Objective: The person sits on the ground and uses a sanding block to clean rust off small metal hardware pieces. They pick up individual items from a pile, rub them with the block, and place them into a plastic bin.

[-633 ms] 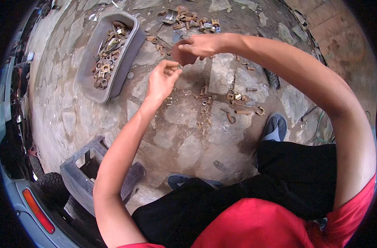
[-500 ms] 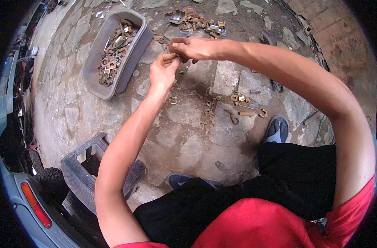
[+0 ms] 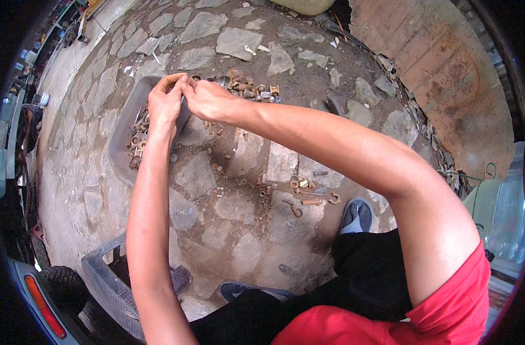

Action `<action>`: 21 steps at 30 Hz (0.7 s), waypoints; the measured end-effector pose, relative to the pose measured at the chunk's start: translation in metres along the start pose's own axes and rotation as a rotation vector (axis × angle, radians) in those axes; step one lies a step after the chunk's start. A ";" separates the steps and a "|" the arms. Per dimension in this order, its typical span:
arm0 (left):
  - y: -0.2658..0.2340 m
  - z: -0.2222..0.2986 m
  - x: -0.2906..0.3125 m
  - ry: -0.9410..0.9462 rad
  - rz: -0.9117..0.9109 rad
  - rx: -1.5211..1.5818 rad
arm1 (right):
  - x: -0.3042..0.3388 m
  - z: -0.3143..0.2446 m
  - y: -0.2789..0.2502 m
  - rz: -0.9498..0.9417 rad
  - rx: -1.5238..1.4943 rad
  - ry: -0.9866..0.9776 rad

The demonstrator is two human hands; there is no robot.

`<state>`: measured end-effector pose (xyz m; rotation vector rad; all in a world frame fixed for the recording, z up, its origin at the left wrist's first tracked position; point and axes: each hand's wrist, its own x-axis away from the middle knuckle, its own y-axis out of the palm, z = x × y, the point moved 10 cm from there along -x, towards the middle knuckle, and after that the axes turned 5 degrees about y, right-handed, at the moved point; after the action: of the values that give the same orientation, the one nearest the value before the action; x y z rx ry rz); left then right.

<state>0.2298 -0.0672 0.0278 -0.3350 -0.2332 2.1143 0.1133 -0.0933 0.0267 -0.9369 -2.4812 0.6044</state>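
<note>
My left hand (image 3: 166, 106) and my right hand (image 3: 209, 102) meet fingertip to fingertip above the right side of a grey plastic bin (image 3: 119, 154). Both have their fingers closed in a pinch; anything between them is too small or too hidden to name. Rusty nuts, washers and other metal fittings (image 3: 138, 137) lie in the bin, partly covered by my left hand and forearm. Just beyond my right wrist, a heap of rusty hardware (image 3: 244, 87) rests on the stone ground.
Loose bolts, a hook and small fittings (image 3: 303, 195) are scattered on the paving before my feet. A grey plastic stool (image 3: 101, 267) stands at lower left, beside a vehicle's red tail light (image 3: 45, 307). A rusty metal sheet (image 3: 435, 75) is at upper right.
Both hands have moved left, from beside the bin to over its right side, staying together. The view has shifted, showing more ground at the far side and more on the right.
</note>
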 end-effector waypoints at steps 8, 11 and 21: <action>0.046 -0.060 0.083 -0.291 0.470 0.321 | -0.004 0.088 -0.061 -0.080 0.468 -0.148; 0.081 -0.108 0.135 -0.269 0.522 0.290 | -0.001 0.113 -0.091 -0.049 0.985 -0.202; 0.221 -0.059 0.198 0.220 -0.286 -0.381 | 0.032 0.193 -0.107 -0.347 1.261 0.215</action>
<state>-0.0276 -0.0155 -0.1220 -0.7108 -0.5243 1.7290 -0.0637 -0.1914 -0.0674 -0.0517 -1.4826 1.5238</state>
